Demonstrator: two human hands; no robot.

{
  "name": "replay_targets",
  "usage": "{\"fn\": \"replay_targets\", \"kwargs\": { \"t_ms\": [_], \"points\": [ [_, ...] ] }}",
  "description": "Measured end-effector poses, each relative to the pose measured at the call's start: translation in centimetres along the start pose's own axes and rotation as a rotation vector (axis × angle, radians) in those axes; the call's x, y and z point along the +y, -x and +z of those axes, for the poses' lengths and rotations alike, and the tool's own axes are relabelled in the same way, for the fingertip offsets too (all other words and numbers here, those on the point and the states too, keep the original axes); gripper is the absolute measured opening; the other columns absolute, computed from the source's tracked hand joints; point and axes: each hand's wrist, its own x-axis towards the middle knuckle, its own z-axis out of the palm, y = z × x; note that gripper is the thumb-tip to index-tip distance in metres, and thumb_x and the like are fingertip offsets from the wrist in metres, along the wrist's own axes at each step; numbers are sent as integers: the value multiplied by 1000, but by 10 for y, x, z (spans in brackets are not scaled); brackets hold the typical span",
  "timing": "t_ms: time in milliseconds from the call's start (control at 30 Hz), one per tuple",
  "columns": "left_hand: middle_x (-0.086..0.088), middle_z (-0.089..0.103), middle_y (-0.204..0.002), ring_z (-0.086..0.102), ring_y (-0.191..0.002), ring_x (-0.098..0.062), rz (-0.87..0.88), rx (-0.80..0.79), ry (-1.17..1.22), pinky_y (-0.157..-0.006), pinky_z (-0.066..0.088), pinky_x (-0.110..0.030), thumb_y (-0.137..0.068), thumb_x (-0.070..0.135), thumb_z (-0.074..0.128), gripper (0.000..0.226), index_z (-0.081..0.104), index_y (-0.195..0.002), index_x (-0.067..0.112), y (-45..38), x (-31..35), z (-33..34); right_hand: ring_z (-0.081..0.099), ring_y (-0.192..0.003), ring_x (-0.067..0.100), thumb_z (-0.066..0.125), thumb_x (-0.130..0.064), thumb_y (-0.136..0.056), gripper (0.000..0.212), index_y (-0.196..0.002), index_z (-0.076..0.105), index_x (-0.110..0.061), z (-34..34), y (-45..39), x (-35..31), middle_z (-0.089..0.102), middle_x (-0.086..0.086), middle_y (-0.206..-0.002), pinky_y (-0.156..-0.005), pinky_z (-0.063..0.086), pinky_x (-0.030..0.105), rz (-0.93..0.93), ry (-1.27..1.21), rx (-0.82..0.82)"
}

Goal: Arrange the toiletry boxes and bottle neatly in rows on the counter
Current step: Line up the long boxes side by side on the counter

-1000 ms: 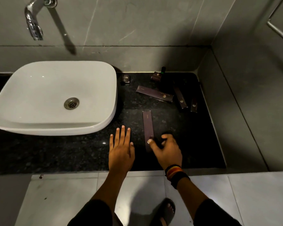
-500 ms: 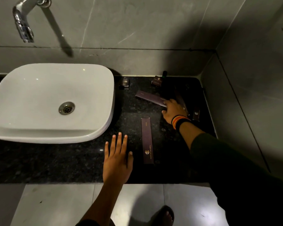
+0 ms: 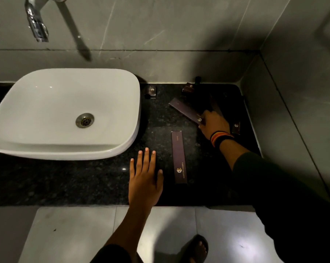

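A white basin (image 3: 65,112) sits on the left of the black granite counter (image 3: 84,183), holding nothing but its metal drain (image 3: 84,120); a chrome tap (image 3: 36,25) hangs above its back edge. The toiletry items lie to the right of the basin. One long purple box (image 3: 178,157) lies flat and straight, running from front to back, near the counter's front edge. A second long box (image 3: 186,111) lies at a slant further back. The right hand (image 3: 214,124), with striped bands (image 3: 220,138) at the wrist, rests on this slanted box's near end with the fingers curled around it; whether the grip is closed tight cannot be told. A small square box (image 3: 151,91) stands just beside the basin's back right corner. Another small box (image 3: 188,88) lies by the back wall, with the dark bottle (image 3: 198,81) close behind it in shadow. A short box (image 3: 236,127) lies near the right wall, just right of the right wrist. The left hand (image 3: 144,179) lies flat on the counter, fingers spread and holding nothing, just left of the straight box without touching it. Bare granite shows between the basin and the straight box, and in front of the basin.
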Motion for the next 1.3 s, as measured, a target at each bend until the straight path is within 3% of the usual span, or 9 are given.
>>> {"fn": "replay_targets", "kwargs": {
  "t_ms": [133, 300, 433, 567, 767, 900, 1133, 1233, 1300],
  "points": [
    [-12, 29, -176, 23, -165, -32, 8, 15, 15, -132, 21, -60, -106, 43, 37, 66, 33, -167, 15, 0, 2, -2, 66, -101, 35, 74, -33, -81, 39, -110, 58, -12, 9, 66, 7, 64, 13, -113, -86, 57, 47, 216, -264, 35],
    [-13, 28, -177, 22, -165, -32, 6, 7, 10, -132, 20, -60, -106, 42, 38, 67, 32, -167, 15, 1, 1, 0, 65, -97, 27, 77, -40, -77, 39, -107, 63, -20, 36, 148, 13, 57, 5, -117, -86, 58, 45, 386, -414, 6],
    [-13, 28, -177, 22, -165, -32, 8, 31, 9, -133, 19, -59, -107, 42, 38, 67, 31, -167, 15, 1, 0, 3, 62, -90, 18, 78, -42, -79, 38, -105, 63, -18, 54, 171, 4, 58, 4, -113, -79, 53, 28, 366, -437, 50],
    [-13, 30, -176, 24, -165, -32, 12, 39, 0, -133, 20, -59, -107, 42, 37, 66, 32, -167, 15, 2, -1, 3, 66, -92, 22, 80, -43, -78, 39, -103, 64, -17, 57, 177, -5, 60, 4, -109, -83, 57, 35, 367, -474, 52],
    [-12, 28, -177, 22, -165, -32, 15, 19, -3, -133, 18, -58, -107, 43, 37, 67, 30, -168, 16, 1, -1, 5, 64, -88, 19, 81, -42, -77, 39, -103, 63, -18, 63, 185, -4, 55, -2, -102, -81, 53, 29, 353, -466, 67],
    [-13, 28, -177, 22, -165, -32, 21, 23, 2, -133, 19, -59, -107, 45, 36, 67, 30, -167, 16, 1, -2, 5, 68, -97, 25, 79, -43, -79, 42, -107, 63, -16, 60, 185, -3, 59, 5, -113, -87, 57, 36, 336, -445, 26],
    [-12, 27, -177, 21, -165, -31, 20, -4, -10, -132, 20, -60, -107, 45, 35, 68, 30, -167, 16, 0, -2, 3, 64, -96, 20, 67, -55, -85, 44, -114, 60, -22, 16, 150, 27, 57, 1, -118, -71, 51, 26, 314, -467, 184],
    [-11, 25, -178, 17, -166, -30, 16, -31, -9, -133, 18, -60, -107, 46, 32, 68, 28, -168, 17, 0, -3, 1, 65, -104, 29, 65, -43, -88, 35, -114, 63, -19, -13, 94, 41, 59, 7, -124, -81, 54, 37, 259, -409, 252],
    [-10, 23, -178, 15, -167, -29, 9, -44, -15, -133, 17, -60, -107, 47, 29, 69, 26, -169, 18, -1, -2, 0, 64, -108, 36, 65, -40, -88, 37, -116, 64, -16, -24, 60, 45, 60, 13, -123, -89, 55, 44, 209, -310, 171]
  ]
}}
